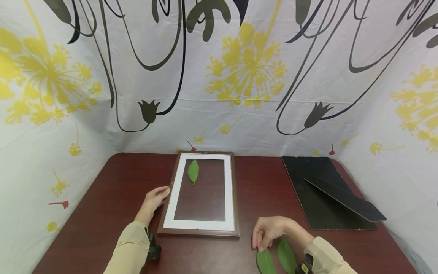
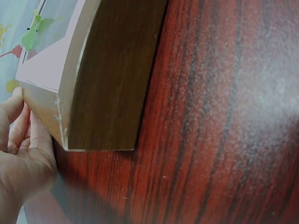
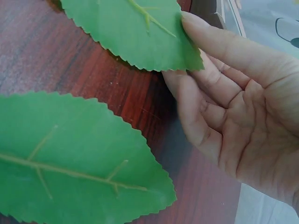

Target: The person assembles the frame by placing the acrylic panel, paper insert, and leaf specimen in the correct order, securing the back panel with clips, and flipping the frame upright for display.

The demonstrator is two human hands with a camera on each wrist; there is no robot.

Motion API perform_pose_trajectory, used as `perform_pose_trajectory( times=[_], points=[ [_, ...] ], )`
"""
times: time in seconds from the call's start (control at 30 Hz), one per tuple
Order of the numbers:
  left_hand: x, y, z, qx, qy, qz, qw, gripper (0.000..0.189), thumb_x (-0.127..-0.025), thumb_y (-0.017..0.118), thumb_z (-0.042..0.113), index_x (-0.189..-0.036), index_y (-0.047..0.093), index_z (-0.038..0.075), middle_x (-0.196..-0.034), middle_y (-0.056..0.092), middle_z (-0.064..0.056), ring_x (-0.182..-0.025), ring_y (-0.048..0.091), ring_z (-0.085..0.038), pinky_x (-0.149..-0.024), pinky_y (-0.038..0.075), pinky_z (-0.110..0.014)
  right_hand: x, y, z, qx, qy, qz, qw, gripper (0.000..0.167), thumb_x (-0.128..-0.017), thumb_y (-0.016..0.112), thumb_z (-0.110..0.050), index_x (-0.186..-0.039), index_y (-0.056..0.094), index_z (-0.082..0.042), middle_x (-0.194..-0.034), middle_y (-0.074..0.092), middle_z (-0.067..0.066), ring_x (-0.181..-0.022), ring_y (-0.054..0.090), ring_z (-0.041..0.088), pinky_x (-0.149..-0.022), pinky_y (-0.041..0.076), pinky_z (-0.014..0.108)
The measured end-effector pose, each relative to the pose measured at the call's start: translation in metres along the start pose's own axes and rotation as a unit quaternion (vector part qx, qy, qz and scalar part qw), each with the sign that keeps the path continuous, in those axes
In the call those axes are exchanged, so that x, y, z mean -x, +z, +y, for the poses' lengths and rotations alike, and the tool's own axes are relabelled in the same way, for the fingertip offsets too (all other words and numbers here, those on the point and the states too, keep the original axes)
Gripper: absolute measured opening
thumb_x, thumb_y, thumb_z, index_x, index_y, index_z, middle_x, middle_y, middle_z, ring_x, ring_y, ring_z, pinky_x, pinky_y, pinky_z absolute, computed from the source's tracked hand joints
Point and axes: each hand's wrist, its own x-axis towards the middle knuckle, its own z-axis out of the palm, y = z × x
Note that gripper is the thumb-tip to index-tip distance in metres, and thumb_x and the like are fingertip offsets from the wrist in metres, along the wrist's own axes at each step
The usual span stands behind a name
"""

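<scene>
Fingers (image 3: 191,109) clamped, right hand (image 1: 272,229) pinching one green leaf (image 1: 265,262) by its tip, second leaf (image 1: 286,255) just beside; left hand (image 1: 156,199) grips the brown frame (image 1: 198,233) at its side.

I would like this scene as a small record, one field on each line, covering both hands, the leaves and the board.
left hand: holds the frame at its left side
right hand: pinches the held leaf by one end
loose leaf: beside the held leaf
framed leaf: within the white border, upper left
board: black, right of the frame, a tilted black piece over it
</scene>
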Motion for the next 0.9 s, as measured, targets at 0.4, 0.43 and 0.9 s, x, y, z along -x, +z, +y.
perform_pose_trajectory(
  times=[0.4, 0.43, 0.9],
  points=[
    [0.000, 0.000, 0.005, 0.007, 0.006, -0.002, 1.0000, 0.046, -0.095, 0.050, 0.024, -0.133, 0.043, 0.000, -0.137, 0.042, -0.023, -0.124, 0.043, -0.033, -0.104, 0.041, -0.041, -0.001, -0.010, 0.003, -0.031, -0.015, -0.010, 0.9993, 0.017, -0.078, 0.068, -0.005, -0.093, 0.067, 0.003, -0.077, 0.068, 0.009, -0.065, 0.058, 0.004, -0.058, 0.053, 0.021],
    [0.000, 0.000, 0.005, 0.008, 0.006, -0.003, 0.9999, 0.046, -0.095, 0.050, 0.024, -0.133, 0.043, 0.000, -0.137, 0.042, -0.023, -0.124, 0.043, -0.033, -0.104, 0.041, -0.041, -0.001, -0.010, 0.003, -0.036, -0.018, -0.012, 0.9991, 0.017, -0.079, 0.068, -0.006, -0.094, 0.067, 0.003, -0.077, 0.068, 0.007, -0.066, 0.058, 0.004, -0.058, 0.053, 0.021],
    [0.002, 0.000, -0.001, -0.001, 0.011, -0.002, 0.9999, 0.046, -0.095, 0.050, 0.026, -0.133, 0.044, 0.001, -0.136, 0.044, -0.022, -0.124, 0.044, -0.034, -0.102, 0.043, -0.041, -0.002, -0.013, 0.007, -0.074, -0.054, 0.010, 0.9958, 0.025, -0.084, 0.063, -0.009, -0.103, 0.062, 0.008, -0.081, 0.067, 0.003, -0.067, 0.057, 0.002, -0.060, 0.053, 0.021]
  ],
)
